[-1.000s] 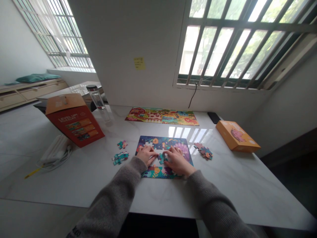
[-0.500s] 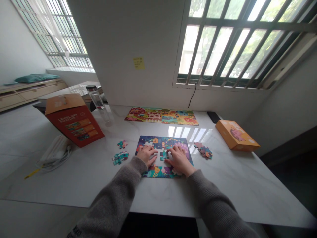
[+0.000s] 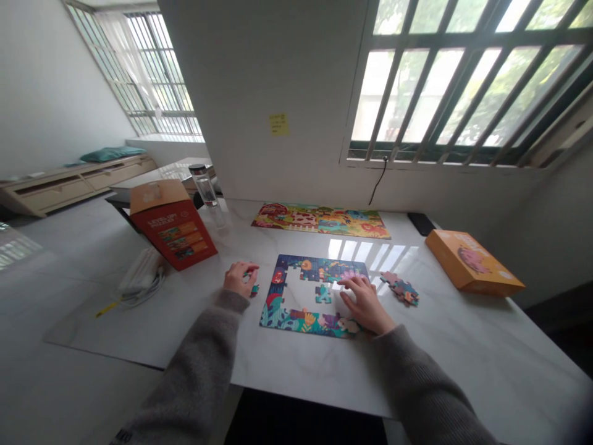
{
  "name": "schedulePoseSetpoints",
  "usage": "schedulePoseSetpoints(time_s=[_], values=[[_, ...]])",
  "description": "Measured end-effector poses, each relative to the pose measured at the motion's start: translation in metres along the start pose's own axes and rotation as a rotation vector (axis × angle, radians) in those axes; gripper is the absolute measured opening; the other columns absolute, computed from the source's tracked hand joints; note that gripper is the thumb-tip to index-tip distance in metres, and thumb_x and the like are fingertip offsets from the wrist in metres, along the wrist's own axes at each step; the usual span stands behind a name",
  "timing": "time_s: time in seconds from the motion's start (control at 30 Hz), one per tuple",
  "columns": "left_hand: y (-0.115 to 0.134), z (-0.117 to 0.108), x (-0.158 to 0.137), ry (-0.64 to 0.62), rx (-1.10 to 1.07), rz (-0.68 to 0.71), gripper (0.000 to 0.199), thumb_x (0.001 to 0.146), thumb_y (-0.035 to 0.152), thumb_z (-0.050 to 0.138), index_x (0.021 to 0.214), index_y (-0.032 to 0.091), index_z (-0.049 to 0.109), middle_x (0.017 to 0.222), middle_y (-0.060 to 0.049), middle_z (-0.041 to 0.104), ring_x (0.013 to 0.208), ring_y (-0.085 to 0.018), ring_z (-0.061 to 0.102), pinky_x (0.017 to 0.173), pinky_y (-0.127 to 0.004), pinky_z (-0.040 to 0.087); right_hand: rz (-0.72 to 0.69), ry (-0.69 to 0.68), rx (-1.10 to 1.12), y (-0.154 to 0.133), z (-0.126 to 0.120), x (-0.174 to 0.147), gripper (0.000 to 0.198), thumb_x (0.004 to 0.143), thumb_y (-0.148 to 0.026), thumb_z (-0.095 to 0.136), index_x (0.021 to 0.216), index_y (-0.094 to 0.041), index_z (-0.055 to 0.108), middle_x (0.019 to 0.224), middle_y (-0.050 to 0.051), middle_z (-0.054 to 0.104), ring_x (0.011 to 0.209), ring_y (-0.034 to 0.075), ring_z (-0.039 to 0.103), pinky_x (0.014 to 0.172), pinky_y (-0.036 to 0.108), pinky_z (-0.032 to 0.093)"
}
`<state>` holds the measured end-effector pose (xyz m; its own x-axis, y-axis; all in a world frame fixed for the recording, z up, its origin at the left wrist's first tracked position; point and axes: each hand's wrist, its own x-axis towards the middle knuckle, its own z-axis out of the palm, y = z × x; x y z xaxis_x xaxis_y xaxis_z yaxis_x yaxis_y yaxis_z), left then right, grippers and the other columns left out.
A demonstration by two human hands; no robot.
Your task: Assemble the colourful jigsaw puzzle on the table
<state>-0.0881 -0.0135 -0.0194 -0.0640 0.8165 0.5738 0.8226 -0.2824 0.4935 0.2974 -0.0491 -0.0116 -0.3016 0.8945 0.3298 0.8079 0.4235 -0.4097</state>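
A partly assembled jigsaw puzzle point(image 3: 273, 309) lies on the table, its dark, colourful border joined around a bare white middle. Inside that middle sits a lone teal puzzle piece point(image 3: 323, 294), apart from the border. My right hand point(image 3: 365, 303) rests over the puzzle's right side, fingers spread, with nothing visible in them. Left of the puzzle, my left hand point(image 3: 238, 279) is over the loose teal puzzle pieces point(image 3: 255, 289), its fingers bent and apart. It covers most of those pieces. Another pile of loose puzzle pieces point(image 3: 402, 289) lies to the right of my right hand.
Behind the puzzle lies a finished, long farm-and-animal puzzle point(image 3: 319, 221). A red box point(image 3: 185, 232) and a glass bottle point(image 3: 204, 185) stand at left, near a white power strip point(image 3: 141, 275) with cable. At right are an orange box point(image 3: 472, 262) and a black phone point(image 3: 420, 224).
My left hand has moved left, off the puzzle and over the loose teal pieces. The right hand stays over the puzzle's right side. The whole view has shifted, with things now further right.
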Motion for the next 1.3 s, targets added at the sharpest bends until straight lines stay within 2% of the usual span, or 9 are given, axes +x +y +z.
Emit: schedulePoseSetpoints(time_s=[0.13, 0.3, 0.43, 0.53, 0.7, 0.77, 0.87, 1.1, 1.3], values=[[-0.018, -0.012, -0.004, 0.058, -0.021, -0.089, 0.021, 0.086, 0.029, 0.052, 0.088, 0.020, 0.071, 0.088, -0.006, 0.071, 0.082, -0.022, 0.064, 0.077, -0.036, 0.052, -0.007, 0.043, 0.046, 0.002, -0.002, -0.003, 0.029, 0.098, -0.019, 0.043, 0.113, -0.024, 0.067, 0.106, 0.008, 0.066, 0.104, 0.027, 0.055, 0.090, 0.042, 0.039], [0.005, 0.000, -0.014, -0.031, 0.027, 0.078, 0.020, 0.088, 0.029, 0.053, 0.092, 0.022, 0.072, 0.093, -0.005, 0.073, 0.095, -0.024, 0.065, 0.092, -0.040, 0.049, -0.061, 0.051, 0.105, -0.005, -0.004, -0.017, 0.030, 0.098, -0.014, 0.042, 0.110, -0.025, 0.068, 0.102, 0.007, 0.067, 0.100, 0.024, 0.058, 0.089, 0.039, 0.042], [0.016, 0.005, -0.017, -0.060, 0.058, 0.152, 0.021, 0.090, 0.028, 0.052, 0.093, 0.022, 0.071, 0.095, -0.006, 0.073, 0.103, -0.026, 0.065, 0.095, -0.042, 0.047, -0.045, 0.103, 0.117, 0.002, -0.013, -0.029, 0.030, 0.098, -0.016, 0.042, 0.109, -0.025, 0.069, 0.097, 0.007, 0.067, 0.097, 0.024, 0.059, 0.087, 0.038, 0.042], [0.014, 0.003, -0.017, -0.052, 0.052, 0.170, 0.021, 0.092, 0.028, 0.051, 0.092, 0.022, 0.071, 0.097, -0.006, 0.072, 0.102, -0.026, 0.065, 0.095, -0.041, 0.048, 0.037, 0.190, 0.048, 0.031, -0.027, -0.037, 0.028, 0.097, -0.022, 0.044, 0.109, -0.024, 0.069, 0.100, 0.008, 0.066, 0.098, 0.026, 0.058, 0.089, 0.040, 0.042], [0.012, 0.005, -0.018, -0.064, 0.029, 0.214, 0.021, 0.091, 0.028, 0.051, 0.092, 0.022, 0.071, 0.095, -0.006, 0.072, 0.101, -0.026, 0.065, 0.097, -0.041, 0.049, 0.364, 0.409, -0.193, 0.101, -0.049, -0.053, 0.033, 0.091, -0.041, 0.052, 0.112, -0.020, 0.067, 0.111, 0.014, 0.065, 0.102, 0.031, 0.055, 0.092, 0.047, 0.042], [0.012, 0.007, -0.018, -0.075, 0.024, 0.224, 0.021, 0.091, 0.028, 0.050, 0.092, 0.022, 0.071, 0.096, -0.007, 0.071, 0.101, -0.026, 0.065, 0.097, -0.042, 0.049, 0.412, 0.377, -0.205, 0.123, -0.053, -0.059, 0.041, 0.086, -0.047, 0.056, 0.114, -0.018, 0.065, 0.111, 0.015, 0.066, 0.101, 0.032, 0.057, 0.090, 0.046, 0.044], [0.013, 0.007, -0.019, -0.088, 0.019, 0.226, 0.022, 0.092, 0.028, 0.050, 0.093, 0.021, 0.071, 0.097, -0.007, 0.071, 0.103, -0.026, 0.064, 0.098, -0.043, 0.049, 0.373, 0.267, -0.139, 0.142, -0.057, -0.065, 0.043, 0.084, -0.050, 0.056, 0.114, -0.020, 0.063, 0.108, 0.012, 0.070, 0.100, 0.030, 0.061, 0.089, 0.043, 0.047], [0.017, 0.005, -0.019, -0.112, -0.006, 0.217, 0.023, 0.092, 0.028, 0.048, 0.092, 0.022, 0.070, 0.094, -0.007, 0.070, 0.101, -0.025, 0.064, 0.096, -0.041, 0.051, 0.314, 0.311, -0.101, 0.137, -0.061, -0.064, 0.035, 0.086, -0.049, 0.056, 0.102, -0.020, 0.065, 0.103, 0.012, 0.069, 0.096, 0.028, 0.062, 0.088, 0.043, 0.049], [0.021, 0.003, -0.018, -0.135, -0.024, 0.200, 0.021, 0.090, 0.027, 0.049, 0.090, 0.022, 0.070, 0.093, -0.006, 0.069, 0.097, -0.025, 0.065, 0.094, -0.041, 0.053, 0.363, 0.401, 0.065, 0.125, -0.065, -0.061, 0.046, 0.084, -0.048, 0.060, 0.117, -0.017, 0.064, 0.107, 0.013, 0.067, 0.090, 0.025, 0.063, 0.088, 0.044, 0.052]])
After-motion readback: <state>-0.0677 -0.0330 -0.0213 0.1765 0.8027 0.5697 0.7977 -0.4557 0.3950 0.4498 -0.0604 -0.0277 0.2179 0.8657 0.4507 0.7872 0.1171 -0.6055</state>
